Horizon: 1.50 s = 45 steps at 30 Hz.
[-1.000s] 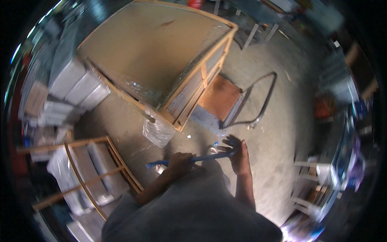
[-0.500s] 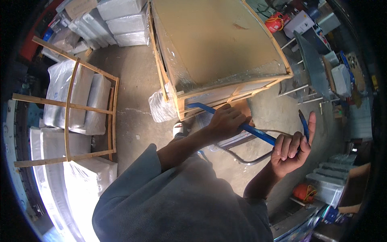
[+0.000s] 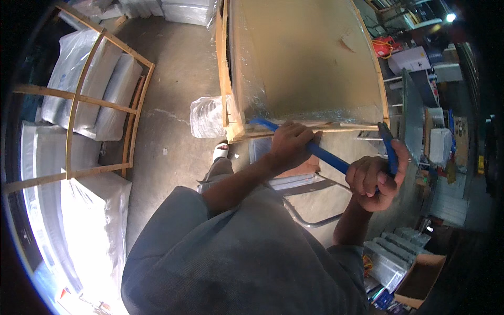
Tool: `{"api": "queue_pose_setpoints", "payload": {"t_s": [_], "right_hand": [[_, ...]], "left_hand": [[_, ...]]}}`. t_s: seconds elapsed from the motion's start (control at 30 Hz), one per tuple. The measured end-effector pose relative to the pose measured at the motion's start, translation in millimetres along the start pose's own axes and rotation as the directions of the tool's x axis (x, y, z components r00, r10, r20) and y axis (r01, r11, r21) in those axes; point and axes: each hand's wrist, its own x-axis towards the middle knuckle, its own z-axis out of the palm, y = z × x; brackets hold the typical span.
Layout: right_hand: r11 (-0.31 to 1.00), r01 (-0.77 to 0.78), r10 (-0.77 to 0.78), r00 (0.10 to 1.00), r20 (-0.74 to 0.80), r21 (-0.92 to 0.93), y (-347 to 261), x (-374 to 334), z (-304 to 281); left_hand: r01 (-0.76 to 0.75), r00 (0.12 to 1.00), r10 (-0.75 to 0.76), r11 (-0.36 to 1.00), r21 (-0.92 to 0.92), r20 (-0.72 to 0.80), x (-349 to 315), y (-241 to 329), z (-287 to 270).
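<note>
Crowbar (image 3: 334, 161), blue, held in front of the body at the near side of a wooden crate (image 3: 310, 63). Long axis slants from far left to near right; hook doubles back away from the body at the right end. Left hand (image 3: 291, 143) wraps the shaft nearer the flat tip and sits closer to the crate; right hand (image 3: 375, 181) is curled around the bar by the hook, one finger along it. Flat tip is at the crate's near left corner; cannot tell if touching. Hook end overlaps the near right corner in view, contact unclear. Beyond the left corner: a plastic-wrapped bundle (image 3: 206, 116). Floor (image 3: 170, 79) shows between crate and slatted wooden frame (image 3: 105, 98) at left. Below the hands, a cart handle (image 3: 310, 224) limits room.
</note>
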Motion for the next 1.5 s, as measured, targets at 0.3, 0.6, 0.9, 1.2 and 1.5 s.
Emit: {"api": "queue_pose_setpoints", "payload": {"t_s": [0.3, 0.6, 0.9, 1.2, 1.5], "right_hand": [[0.998, 0.008, -0.004, 0.997, 0.076, -0.061, -33.4, -1.1, -5.4], [0.999, 0.049, -0.045, 0.982, 0.182, -0.015, -23.2, -9.3, -17.6], [0.977, -0.126, 0.1, 0.983, -0.151, -0.174, -27.3, 4.5, 40.4], [0.929, -0.252, 0.183, 0.95, -0.254, -0.272, 8.4, 90.5, 58.4], [0.875, -0.435, 0.376, 0.887, -0.269, -0.211, 76.5, 211.3, 27.1]], "left_hand": [[-0.1, 0.98, 0.099, 0.995, 0.001, -0.171, 8.7, 21.4, -1.9], [-0.078, 0.984, 0.085, 0.996, 0.053, -0.158, -4.0, 25.4, 7.6], [0.001, 0.955, -0.017, 0.999, -0.054, -0.296, -4.0, 16.9, 3.6], [0.249, 0.911, -0.266, 0.964, -0.092, -0.316, 21.1, -11.0, -18.8], [0.678, 0.716, -0.675, 0.733, -0.05, -0.179, 46.6, -36.7, -15.1]]}}
